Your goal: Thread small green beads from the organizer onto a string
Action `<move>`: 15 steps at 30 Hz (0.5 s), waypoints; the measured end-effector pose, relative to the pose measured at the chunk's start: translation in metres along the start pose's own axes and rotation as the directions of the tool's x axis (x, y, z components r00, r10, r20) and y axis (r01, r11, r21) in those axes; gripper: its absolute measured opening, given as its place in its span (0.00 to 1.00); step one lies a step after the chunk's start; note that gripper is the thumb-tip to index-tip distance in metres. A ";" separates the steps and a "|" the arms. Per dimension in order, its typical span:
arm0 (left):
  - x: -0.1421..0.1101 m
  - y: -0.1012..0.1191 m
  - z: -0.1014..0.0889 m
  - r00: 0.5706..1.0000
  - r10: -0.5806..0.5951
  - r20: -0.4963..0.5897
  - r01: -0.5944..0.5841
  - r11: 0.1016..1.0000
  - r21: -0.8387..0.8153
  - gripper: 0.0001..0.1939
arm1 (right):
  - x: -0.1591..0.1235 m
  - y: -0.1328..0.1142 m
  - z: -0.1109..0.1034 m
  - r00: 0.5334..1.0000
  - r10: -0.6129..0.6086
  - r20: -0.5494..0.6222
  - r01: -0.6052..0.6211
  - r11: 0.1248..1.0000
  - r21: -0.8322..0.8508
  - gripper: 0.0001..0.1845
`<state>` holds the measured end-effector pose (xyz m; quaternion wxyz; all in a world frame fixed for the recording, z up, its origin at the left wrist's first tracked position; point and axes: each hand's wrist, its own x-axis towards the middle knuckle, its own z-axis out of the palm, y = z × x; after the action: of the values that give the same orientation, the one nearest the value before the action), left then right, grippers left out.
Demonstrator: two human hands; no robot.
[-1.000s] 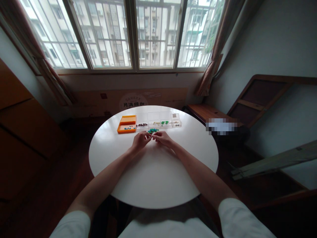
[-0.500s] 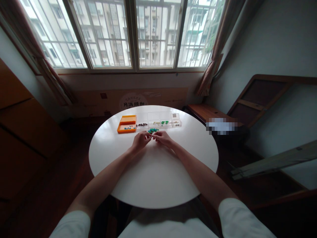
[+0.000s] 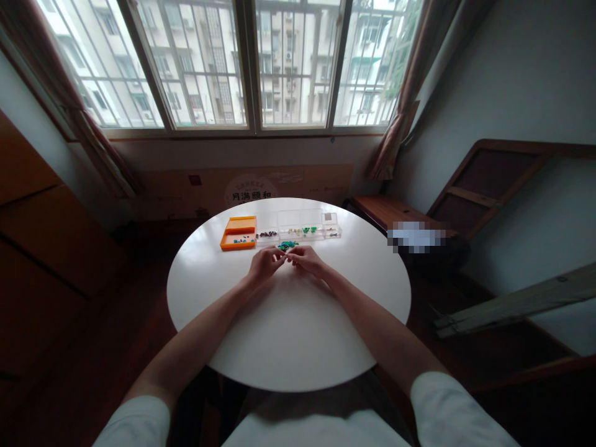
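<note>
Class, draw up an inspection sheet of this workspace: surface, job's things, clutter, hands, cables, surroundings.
Surface: round white table, glossy
Job's things: green-and-blue pile just beyond the hands; open orange case and clear boxes behind, holding small pieces
Clutter: nothing seen
Left hand: fingertips close to the right hand's; grip unclear
Right hand: fingers bent; any held piece too small to tell
Cables: nothing seen
Surroundings: barred window ahead, curtains at both sides

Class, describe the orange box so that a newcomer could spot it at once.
Find the round white table below the barred window. Along its far side runs a row of small open boxes; take the leftmost. It alone is orange, while its neighbours are clear plastic.
</note>
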<state>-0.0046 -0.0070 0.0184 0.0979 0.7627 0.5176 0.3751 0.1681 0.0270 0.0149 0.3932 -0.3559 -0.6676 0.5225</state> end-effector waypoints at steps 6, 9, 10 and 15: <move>0.000 0.000 0.000 1.000 0.003 0.016 -0.003 1.000 0.001 0.08 | -0.001 -0.002 0.000 1.000 0.008 0.009 -0.008 1.000 -0.002 0.12; 0.000 -0.001 0.000 1.000 0.008 0.024 -0.008 1.000 -0.004 0.08 | -0.001 -0.001 0.000 1.000 0.015 0.007 -0.015 1.000 -0.005 0.12; 0.000 -0.001 0.000 1.000 0.008 0.026 -0.008 1.000 -0.005 0.08 | 0.000 0.000 0.000 1.000 0.018 0.005 -0.018 1.000 -0.005 0.12; 0.000 -0.001 0.000 1.000 0.006 0.028 -0.006 1.000 -0.007 0.08 | 0.000 -0.001 0.001 1.000 0.023 0.004 -0.023 1.000 -0.011 0.12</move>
<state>-0.0053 -0.0065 0.0176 0.1066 0.7691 0.5128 0.3663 0.1675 0.0263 0.0153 0.3839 -0.3644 -0.6672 0.5240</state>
